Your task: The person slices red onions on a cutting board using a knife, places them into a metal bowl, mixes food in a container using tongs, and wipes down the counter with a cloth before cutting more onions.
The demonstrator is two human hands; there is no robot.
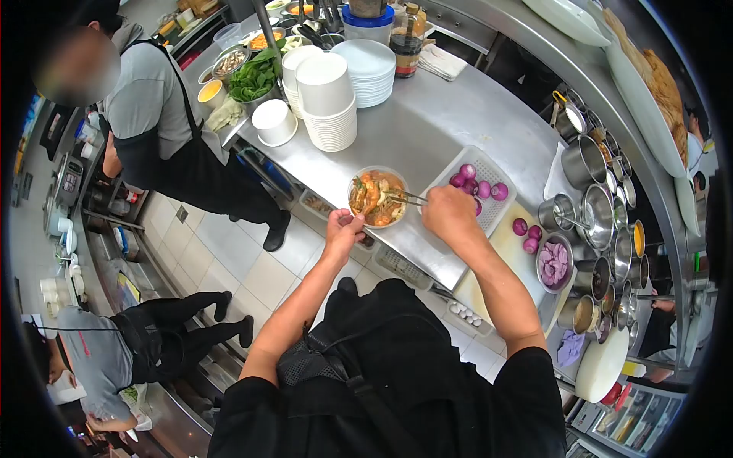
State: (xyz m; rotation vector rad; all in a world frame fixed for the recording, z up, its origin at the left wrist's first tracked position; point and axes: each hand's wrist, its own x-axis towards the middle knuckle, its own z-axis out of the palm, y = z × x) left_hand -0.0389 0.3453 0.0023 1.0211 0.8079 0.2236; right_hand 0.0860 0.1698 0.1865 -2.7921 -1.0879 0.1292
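Observation:
A round clear container [399, 214] of orange-red food sits at the front edge of the steel counter. My left hand [345, 231] is closed on its near left rim. Metal tongs [408, 198] reach from my right hand [449, 212] into the food, and the fingers of that hand are wrapped round their handle end. Just right of my right hand, a white perforated tray [510, 183] holds several purple onions [499, 191]. More purple onions [520, 227] lie on a pale cutting board [500, 248], beside a metal bowl of cut onion [553, 263].
White tubs [327, 99], stacked plates [365, 72] and a sauce bottle [406, 42] stand at the counter's back left. Metal pots and bowls [582, 162] crowd the right side. One person [164, 114] stands left of the counter, another [99, 351] at the lower left.

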